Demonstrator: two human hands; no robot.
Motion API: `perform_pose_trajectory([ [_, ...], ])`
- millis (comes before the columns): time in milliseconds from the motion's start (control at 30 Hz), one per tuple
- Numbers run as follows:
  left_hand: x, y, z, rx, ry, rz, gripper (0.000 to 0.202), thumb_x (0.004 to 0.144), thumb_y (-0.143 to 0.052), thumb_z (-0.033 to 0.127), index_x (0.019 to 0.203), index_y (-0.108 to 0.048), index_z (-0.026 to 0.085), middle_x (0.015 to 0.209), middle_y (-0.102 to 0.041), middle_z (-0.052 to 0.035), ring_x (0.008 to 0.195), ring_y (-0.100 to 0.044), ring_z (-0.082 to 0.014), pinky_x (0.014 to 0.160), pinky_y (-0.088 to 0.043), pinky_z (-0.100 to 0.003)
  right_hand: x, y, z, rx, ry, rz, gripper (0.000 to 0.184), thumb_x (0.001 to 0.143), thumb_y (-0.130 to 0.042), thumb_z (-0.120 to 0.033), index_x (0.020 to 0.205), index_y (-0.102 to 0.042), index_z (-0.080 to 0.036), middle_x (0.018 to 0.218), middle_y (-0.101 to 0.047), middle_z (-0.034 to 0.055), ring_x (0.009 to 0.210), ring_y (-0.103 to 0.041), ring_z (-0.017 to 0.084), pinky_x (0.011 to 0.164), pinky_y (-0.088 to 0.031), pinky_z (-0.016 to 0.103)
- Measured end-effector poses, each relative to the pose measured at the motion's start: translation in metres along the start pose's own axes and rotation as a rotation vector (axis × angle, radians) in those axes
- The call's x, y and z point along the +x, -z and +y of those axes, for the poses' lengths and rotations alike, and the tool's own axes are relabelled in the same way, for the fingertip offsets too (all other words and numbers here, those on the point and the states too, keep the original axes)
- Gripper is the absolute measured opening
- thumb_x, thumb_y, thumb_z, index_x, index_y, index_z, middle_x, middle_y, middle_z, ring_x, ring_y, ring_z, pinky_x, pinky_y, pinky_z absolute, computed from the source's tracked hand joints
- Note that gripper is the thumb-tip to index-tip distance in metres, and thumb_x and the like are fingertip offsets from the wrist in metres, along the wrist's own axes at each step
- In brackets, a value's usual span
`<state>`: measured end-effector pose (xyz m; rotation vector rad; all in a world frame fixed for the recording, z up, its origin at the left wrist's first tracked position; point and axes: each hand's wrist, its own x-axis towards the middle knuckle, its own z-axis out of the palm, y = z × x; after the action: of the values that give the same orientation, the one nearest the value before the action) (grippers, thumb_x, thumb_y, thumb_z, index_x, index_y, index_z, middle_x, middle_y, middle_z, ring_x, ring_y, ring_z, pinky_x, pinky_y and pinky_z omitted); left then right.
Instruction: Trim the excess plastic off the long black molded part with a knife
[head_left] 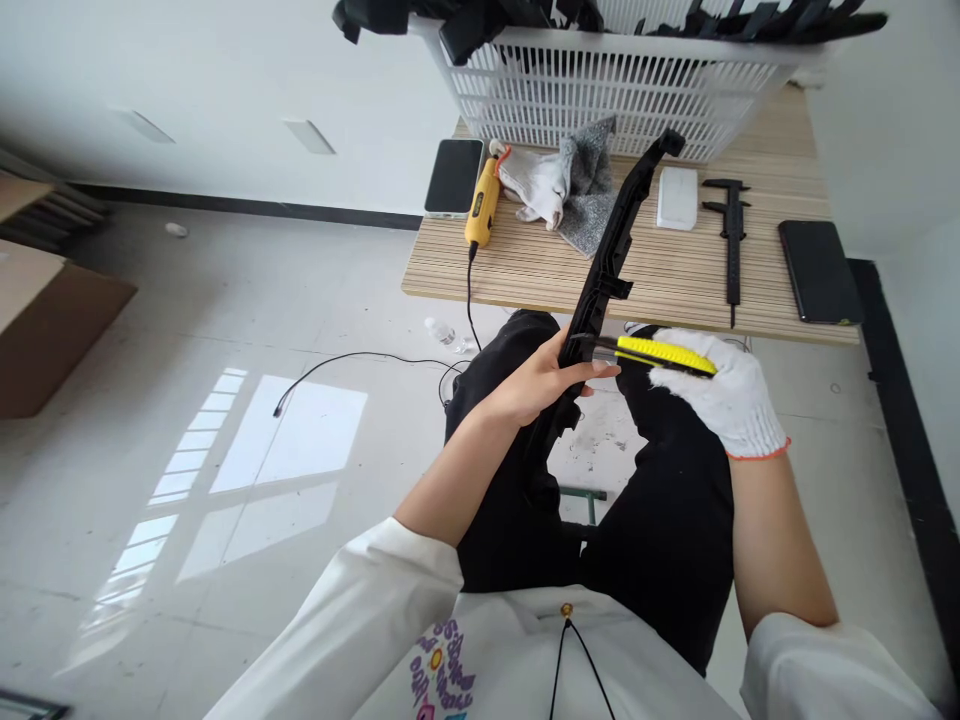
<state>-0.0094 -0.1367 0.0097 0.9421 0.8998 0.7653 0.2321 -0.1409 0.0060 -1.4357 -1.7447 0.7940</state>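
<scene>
My bare left hand [546, 378] is wrapped round a long black plastic trim part [611, 255] with clips and ribs along its side. The part slants up from my lap, its far end over the table. A white knit glove with an orange cuff covers my right hand [718, 385], which grips a yellow utility knife [660, 352]. The knife's blade points left and meets the black part just above my left fingers; whether it touches the plastic I cannot tell.
On the wooden table [480, 270] are a yellow power tool [484, 205], a grey-white glove [544, 185], a white block [677, 198], a black caliper [731, 235] and two phone-like devices [819, 270] [454, 175]. Behind stands a white basket [615, 95] of black parts. A cable [360, 354] crosses the floor.
</scene>
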Motion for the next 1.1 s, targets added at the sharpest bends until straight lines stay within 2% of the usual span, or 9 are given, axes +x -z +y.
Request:
perform_pose_trajectory([
  [33, 0.0, 0.0, 0.0003, 0.001, -0.004, -0.002, 0.049, 0.086, -0.074, 0.03, 0.131, -0.057, 0.025, 0.138, -0.061, -0.0118, 0.122, -0.067, -0.0335, 0.076, -0.049, -0.029, 0.0002, 0.0002, 0.0007, -0.023, 0.006, -0.015, 0.043, 0.078, -0.081, -0.043, 0.12, -0.073, -0.033, 0.12, -0.073, -0.0006, 0.111, -0.07, 0.026, 0.109, -0.054, 0.052],
  [167, 0.0001, -0.0007, 0.001, 0.007, -0.012, 0.028, 0.052, 0.085, -0.074, 0.029, 0.134, -0.056, 0.027, 0.133, -0.062, -0.0091, 0.119, -0.068, -0.0315, 0.073, -0.048, -0.028, 0.0005, 0.0011, 0.0044, -0.122, -0.02, 0.104, 0.046, 0.08, -0.079, -0.046, 0.124, -0.072, -0.034, 0.121, -0.072, -0.0002, 0.113, -0.068, 0.028, 0.11, -0.052, 0.055],
  [300, -0.0002, -0.0025, 0.0025, 0.017, -0.019, 0.039, 0.05, 0.081, -0.079, 0.03, 0.127, -0.061, 0.024, 0.134, -0.062, -0.0105, 0.117, -0.068, -0.0311, 0.071, -0.048, -0.027, 0.0003, 0.0017, 0.0035, -0.103, 0.039, -0.082, 0.041, 0.081, -0.078, -0.045, 0.121, -0.071, -0.039, 0.123, -0.071, -0.002, 0.114, -0.067, 0.028, 0.11, -0.052, 0.052],
  [400, -0.0006, -0.0033, 0.0039, 0.015, -0.033, 0.051, 0.051, 0.078, -0.08, 0.031, 0.125, -0.061, 0.024, 0.139, -0.058, -0.0113, 0.114, -0.069, -0.0299, 0.069, -0.048, -0.026, 0.0004, 0.0017, 0.0012, -0.202, 0.034, 0.018, 0.041, 0.086, -0.073, -0.044, 0.127, -0.068, -0.039, 0.125, -0.07, 0.0007, 0.117, -0.065, 0.03, 0.111, -0.05, 0.052],
  [567, -0.001, -0.0029, 0.0039, 0.044, -0.055, 0.062, 0.046, 0.076, -0.082, 0.032, 0.117, -0.064, 0.021, 0.13, -0.063, -0.0105, 0.109, -0.068, -0.0262, 0.069, -0.049, -0.026, 0.0012, 0.0, 0.0027, -0.163, 0.048, -0.116, 0.042, 0.085, -0.075, -0.042, 0.126, -0.07, -0.038, 0.126, -0.07, -0.0007, 0.114, -0.067, 0.027, 0.107, -0.054, 0.049],
  [700, -0.0005, -0.0009, 0.0015, 0.055, -0.074, 0.058, 0.043, 0.078, -0.079, 0.033, 0.117, -0.064, 0.021, 0.127, -0.063, -0.0097, 0.105, -0.068, -0.0243, 0.07, -0.05, -0.027, 0.001, -0.0005, 0.0033, -0.221, 0.021, 0.001, 0.046, 0.085, -0.074, -0.044, 0.13, -0.068, -0.036, 0.123, -0.071, 0.0001, 0.113, -0.068, 0.026, 0.106, -0.054, 0.049],
  [833, 0.0014, 0.0004, -0.0007, 0.078, -0.086, 0.084, 0.042, 0.077, -0.081, 0.032, 0.113, -0.064, 0.02, 0.117, -0.068, -0.0097, 0.103, -0.066, -0.0232, 0.069, -0.05, -0.028, 0.0004, -0.0017, 0.0039, -0.184, 0.064, -0.126, 0.042, 0.086, -0.073, -0.044, 0.127, -0.07, -0.037, 0.124, -0.071, -0.0014, 0.113, -0.069, 0.024, 0.105, -0.056, 0.047],
  [967, 0.0027, -0.0005, -0.0005, 0.096, -0.095, 0.144, 0.046, 0.075, -0.082, 0.032, 0.115, -0.063, 0.02, 0.122, -0.066, -0.0102, 0.105, -0.064, -0.0237, 0.07, -0.051, -0.029, 0.0005, -0.0045, 0.0051, -0.269, 0.11, -0.092, 0.044, 0.087, -0.071, -0.045, 0.13, -0.068, -0.034, 0.124, -0.071, 0.0005, 0.11, -0.069, 0.025, 0.104, -0.056, 0.048],
  [1100, 0.002, -0.002, 0.0012, 0.087, -0.095, 0.146, 0.048, 0.076, -0.08, 0.032, 0.119, -0.063, 0.021, 0.131, -0.062, -0.0112, 0.109, -0.064, -0.0247, 0.07, -0.051, -0.028, 0.0006, -0.0053, 0.005, -0.283, 0.106, -0.088, 0.043, 0.088, -0.07, -0.044, 0.13, -0.067, -0.036, 0.122, -0.071, 0.0003, 0.108, -0.07, 0.024, 0.102, -0.057, 0.047],
])
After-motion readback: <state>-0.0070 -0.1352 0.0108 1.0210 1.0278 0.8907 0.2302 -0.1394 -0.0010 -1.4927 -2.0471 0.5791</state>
